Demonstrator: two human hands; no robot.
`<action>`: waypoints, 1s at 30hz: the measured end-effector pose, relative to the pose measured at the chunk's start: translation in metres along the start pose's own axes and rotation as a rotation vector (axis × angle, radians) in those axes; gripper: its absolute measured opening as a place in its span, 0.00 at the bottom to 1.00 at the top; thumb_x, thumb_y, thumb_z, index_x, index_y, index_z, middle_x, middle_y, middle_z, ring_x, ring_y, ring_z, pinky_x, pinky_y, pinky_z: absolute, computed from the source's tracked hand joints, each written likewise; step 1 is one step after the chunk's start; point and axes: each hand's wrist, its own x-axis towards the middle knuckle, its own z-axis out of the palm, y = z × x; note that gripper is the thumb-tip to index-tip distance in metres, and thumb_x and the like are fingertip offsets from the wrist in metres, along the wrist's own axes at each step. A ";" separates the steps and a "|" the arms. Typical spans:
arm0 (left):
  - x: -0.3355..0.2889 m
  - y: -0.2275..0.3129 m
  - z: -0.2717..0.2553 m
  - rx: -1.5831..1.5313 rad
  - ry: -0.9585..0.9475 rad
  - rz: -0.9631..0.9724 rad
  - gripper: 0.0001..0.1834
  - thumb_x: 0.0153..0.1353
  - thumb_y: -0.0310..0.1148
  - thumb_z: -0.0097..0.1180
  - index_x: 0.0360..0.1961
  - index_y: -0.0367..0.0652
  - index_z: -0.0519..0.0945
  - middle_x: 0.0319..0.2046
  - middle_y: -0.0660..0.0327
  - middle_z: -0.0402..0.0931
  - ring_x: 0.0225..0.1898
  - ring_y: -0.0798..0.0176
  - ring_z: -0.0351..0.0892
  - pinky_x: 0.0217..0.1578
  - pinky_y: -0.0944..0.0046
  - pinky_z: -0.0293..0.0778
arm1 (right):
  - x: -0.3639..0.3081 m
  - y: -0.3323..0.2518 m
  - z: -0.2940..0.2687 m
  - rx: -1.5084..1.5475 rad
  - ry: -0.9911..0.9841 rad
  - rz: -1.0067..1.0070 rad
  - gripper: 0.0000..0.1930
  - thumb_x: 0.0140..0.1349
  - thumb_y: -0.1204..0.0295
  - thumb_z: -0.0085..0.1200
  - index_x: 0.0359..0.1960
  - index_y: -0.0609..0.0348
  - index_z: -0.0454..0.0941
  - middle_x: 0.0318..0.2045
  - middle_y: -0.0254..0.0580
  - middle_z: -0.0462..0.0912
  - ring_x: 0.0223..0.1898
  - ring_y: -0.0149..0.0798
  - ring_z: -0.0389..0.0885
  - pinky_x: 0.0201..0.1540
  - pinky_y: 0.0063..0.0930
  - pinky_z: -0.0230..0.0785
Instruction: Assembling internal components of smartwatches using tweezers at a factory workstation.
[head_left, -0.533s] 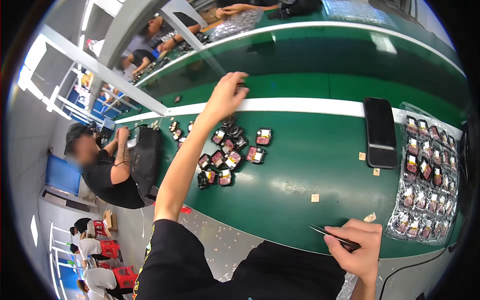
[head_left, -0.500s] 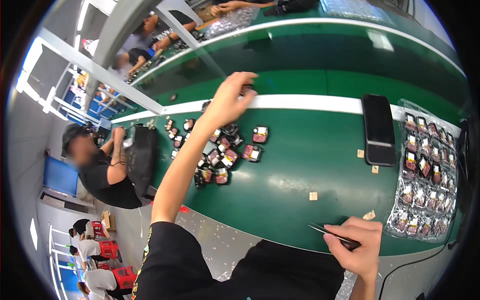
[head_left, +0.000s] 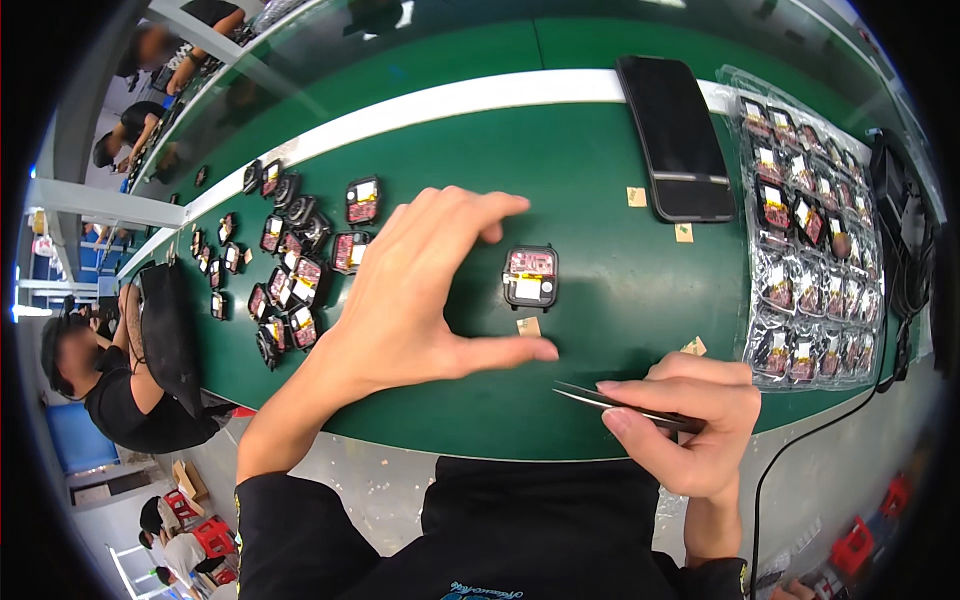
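Observation:
My left hand (head_left: 410, 300) is open, thumb and fingers spread wide, with nothing between them. Just beyond its fingertips a small square black watch case (head_left: 531, 278) lies on the green bench, its reddish circuit board and white label facing up. My right hand (head_left: 690, 420) grips a pair of dark tweezers (head_left: 650, 412) near the bench's front edge. The tweezers' thin silvery tips are slightly apart and point left, below the watch case, touching nothing. A small beige paper square (head_left: 529, 327) lies between the case and the left thumb.
Several similar watch cases (head_left: 290, 275) are heaped on the left. At the right lie a black phone (head_left: 675, 140) and a clear plastic tray (head_left: 755, 330) filled with cases. A coiled black cable (head_left: 905, 300) sits past the tray. A person (head_left: 120, 370) sits at far left beside a black bag (head_left: 170, 335).
My left hand has come back from the bench's far side and opened. A watch case now lies in the middle. The view has turned right; the tweezers stay in my right hand.

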 end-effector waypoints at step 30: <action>-0.004 0.008 0.007 -0.215 -0.235 0.040 0.30 0.45 0.42 0.86 0.49 0.39 0.91 0.36 0.59 0.88 0.35 0.58 0.83 0.50 0.58 0.70 | 0.000 0.004 0.015 -0.230 0.142 0.050 0.11 0.52 0.87 0.71 0.38 0.66 0.93 0.21 0.33 0.81 0.15 0.22 0.69 0.17 0.21 0.55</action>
